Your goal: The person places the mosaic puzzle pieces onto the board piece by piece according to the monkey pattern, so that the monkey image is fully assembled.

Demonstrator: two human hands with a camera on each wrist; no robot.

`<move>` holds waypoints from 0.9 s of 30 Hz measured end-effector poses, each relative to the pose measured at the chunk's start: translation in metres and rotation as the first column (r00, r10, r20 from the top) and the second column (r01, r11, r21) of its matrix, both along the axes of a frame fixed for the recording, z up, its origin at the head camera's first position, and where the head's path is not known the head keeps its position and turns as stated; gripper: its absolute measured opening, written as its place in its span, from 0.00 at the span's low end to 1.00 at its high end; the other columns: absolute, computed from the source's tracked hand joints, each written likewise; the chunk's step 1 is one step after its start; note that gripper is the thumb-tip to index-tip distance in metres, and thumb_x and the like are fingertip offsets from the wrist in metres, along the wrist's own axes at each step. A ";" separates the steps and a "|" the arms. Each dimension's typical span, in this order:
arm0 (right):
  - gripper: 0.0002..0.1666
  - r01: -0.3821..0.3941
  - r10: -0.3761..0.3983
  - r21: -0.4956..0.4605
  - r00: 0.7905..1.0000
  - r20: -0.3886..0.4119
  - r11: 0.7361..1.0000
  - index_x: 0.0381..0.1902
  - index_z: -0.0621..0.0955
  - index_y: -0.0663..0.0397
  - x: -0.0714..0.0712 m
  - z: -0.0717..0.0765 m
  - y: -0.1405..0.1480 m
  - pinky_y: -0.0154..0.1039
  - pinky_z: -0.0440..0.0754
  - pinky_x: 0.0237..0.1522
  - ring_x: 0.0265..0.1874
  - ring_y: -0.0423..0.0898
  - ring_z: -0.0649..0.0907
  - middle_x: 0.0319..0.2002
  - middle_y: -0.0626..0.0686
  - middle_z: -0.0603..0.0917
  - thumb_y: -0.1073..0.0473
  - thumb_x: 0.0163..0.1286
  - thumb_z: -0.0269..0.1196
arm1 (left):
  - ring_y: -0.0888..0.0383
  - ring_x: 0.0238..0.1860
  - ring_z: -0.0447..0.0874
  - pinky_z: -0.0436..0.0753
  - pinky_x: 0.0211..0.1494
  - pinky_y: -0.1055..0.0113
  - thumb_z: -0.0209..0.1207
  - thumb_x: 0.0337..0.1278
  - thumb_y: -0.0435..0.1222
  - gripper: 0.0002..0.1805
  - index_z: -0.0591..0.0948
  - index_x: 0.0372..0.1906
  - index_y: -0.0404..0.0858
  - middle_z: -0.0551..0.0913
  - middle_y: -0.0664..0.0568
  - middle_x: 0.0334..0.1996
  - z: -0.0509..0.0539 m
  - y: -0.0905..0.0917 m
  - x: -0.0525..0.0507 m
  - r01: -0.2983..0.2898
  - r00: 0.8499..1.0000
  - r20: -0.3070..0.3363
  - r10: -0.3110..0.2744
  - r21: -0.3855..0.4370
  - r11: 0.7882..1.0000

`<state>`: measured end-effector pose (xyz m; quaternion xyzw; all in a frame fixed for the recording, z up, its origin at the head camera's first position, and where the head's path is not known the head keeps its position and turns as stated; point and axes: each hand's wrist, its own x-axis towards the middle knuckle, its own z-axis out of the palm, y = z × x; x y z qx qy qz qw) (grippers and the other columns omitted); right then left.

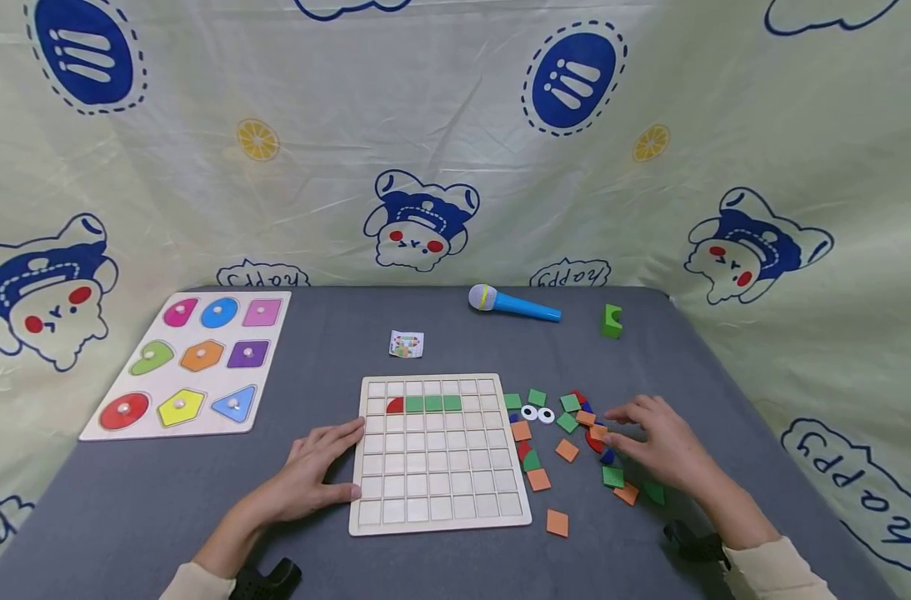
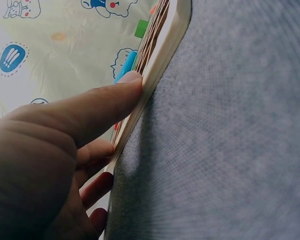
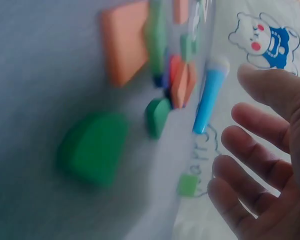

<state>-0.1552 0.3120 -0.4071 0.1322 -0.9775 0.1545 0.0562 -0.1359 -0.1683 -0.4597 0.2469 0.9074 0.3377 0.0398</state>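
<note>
A white grid board (image 1: pixel 442 533) lies on the grey table, with one red piece (image 1: pixel 395 405) and three green squares (image 1: pixel 433 403) in a row near its top. My left hand (image 1: pixel 305 479) touches the board's left edge, thumb and fingertips against the side (image 2: pixel 162 60). To the right of the board, loose orange, green, red and blue pieces (image 1: pixel 567 451) are scattered. Over their right side hovers my right hand (image 1: pixel 668 446), fingers relaxed and apart; in the right wrist view the hand (image 3: pixel 265 165) holds nothing, with a green piece (image 3: pixel 95 147) nearby.
A shape puzzle board (image 1: pixel 177 421) lies at the left. Behind the grid board are a small picture card (image 1: pixel 406 344), a blue toy microphone (image 1: pixel 526 308) and a green block (image 1: pixel 611 322). Two white rings (image 1: pixel 529 412) lie among the loose pieces.
</note>
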 end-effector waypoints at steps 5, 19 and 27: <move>0.13 0.018 -0.018 0.019 1.000 0.020 1.000 0.41 0.84 0.50 0.005 -0.004 0.016 0.42 0.72 0.36 0.39 0.46 0.73 0.37 0.49 0.80 0.53 0.57 0.68 | 0.48 0.64 0.61 0.55 0.55 0.51 0.66 0.48 0.49 0.43 0.65 0.69 0.38 0.63 0.49 0.71 -0.001 -0.001 0.001 -0.013 1.000 0.008 0.013 0.004 1.000; 0.16 0.006 -0.004 -0.028 0.998 0.068 1.000 0.42 0.84 0.55 -0.041 -0.015 0.019 0.41 0.70 0.36 0.38 0.48 0.73 0.37 0.52 0.79 0.52 0.61 0.66 | 0.48 0.64 0.60 0.55 0.55 0.50 0.66 0.49 0.49 0.43 0.65 0.69 0.39 0.62 0.50 0.71 -0.001 -0.001 0.000 -0.014 1.000 0.009 0.014 -0.003 1.000; 0.14 0.004 -0.013 0.050 0.985 0.172 0.999 0.38 0.86 0.55 -0.067 -0.013 0.009 0.42 0.72 0.36 0.36 0.48 0.75 0.35 0.53 0.80 0.51 0.61 0.64 | 0.48 0.64 0.60 0.55 0.55 0.50 0.65 0.50 0.50 0.43 0.65 0.69 0.38 0.62 0.49 0.71 -0.002 -0.001 0.000 0.000 1.000 0.007 0.000 0.005 1.000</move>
